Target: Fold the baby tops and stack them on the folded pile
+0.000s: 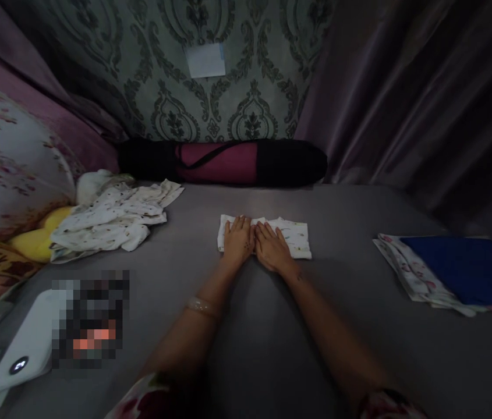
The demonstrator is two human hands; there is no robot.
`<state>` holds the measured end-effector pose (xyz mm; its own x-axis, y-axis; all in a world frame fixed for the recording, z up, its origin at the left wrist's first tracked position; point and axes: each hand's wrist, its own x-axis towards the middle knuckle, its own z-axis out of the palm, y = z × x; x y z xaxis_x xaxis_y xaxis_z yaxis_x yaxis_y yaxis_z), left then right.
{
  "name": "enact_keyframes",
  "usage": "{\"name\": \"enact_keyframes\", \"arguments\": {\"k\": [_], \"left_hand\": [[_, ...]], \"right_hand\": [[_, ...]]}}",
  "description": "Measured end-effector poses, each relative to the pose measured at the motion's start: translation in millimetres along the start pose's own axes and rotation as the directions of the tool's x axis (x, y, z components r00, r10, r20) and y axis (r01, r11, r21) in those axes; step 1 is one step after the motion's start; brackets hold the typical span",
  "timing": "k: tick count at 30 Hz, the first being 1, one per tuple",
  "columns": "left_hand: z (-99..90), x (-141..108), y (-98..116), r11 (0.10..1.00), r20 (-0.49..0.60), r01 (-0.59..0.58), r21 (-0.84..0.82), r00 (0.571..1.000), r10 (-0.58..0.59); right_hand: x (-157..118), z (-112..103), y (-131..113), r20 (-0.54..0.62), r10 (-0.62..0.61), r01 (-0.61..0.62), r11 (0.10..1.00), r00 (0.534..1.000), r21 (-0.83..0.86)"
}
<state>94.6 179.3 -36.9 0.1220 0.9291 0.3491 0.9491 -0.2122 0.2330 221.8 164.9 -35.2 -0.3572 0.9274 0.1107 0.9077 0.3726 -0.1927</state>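
Observation:
A small white printed cloth (297, 233), folded into a flat oblong, lies on the grey surface in front of me. My left hand (239, 241) rests flat on its left part, fingers stretched out and pointing away from me. Right beside it, my right hand (272, 247) presses flat on the middle of the cloth, its fingers also extended. The two hands meet at the thumbs. Neither hand grips anything, and the part of the cloth under the palms is hidden.
Crumpled white printed fabric (110, 218) lies at the left near a yellow plush (38, 235). A white power bank (31, 337) is at the front left. Folded cloths with a blue piece (464, 267) lie at the right. A black and maroon long bag (219, 163) lines the back.

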Motion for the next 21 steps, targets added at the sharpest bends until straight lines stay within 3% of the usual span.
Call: {"name": "enact_keyframes", "arguments": {"k": [6,8,13,21], "left_hand": [[-2.7,1,9,0.993,0.016,-0.119,-0.014,0.993,0.12],[0.2,0,10,0.989,0.065,-0.146,-0.008,0.987,0.146],[6.2,-3,10,0.996,0.247,-0.085,0.007,0.966,0.08],[0.3,-1,7,0.994,0.257,-0.1,0.044,0.963,0.086]], "right_hand": [[-2,-13,9,-0.135,0.068,-0.072,0.997,0.988,-0.023],[-3,-11,13,-0.105,0.074,-0.077,0.997,0.992,-0.029],[-3,0,18,-0.006,0.077,-0.077,0.997,0.997,-0.022],[-5,-11,20,0.015,0.085,-0.086,0.996,0.996,0.007]]}}
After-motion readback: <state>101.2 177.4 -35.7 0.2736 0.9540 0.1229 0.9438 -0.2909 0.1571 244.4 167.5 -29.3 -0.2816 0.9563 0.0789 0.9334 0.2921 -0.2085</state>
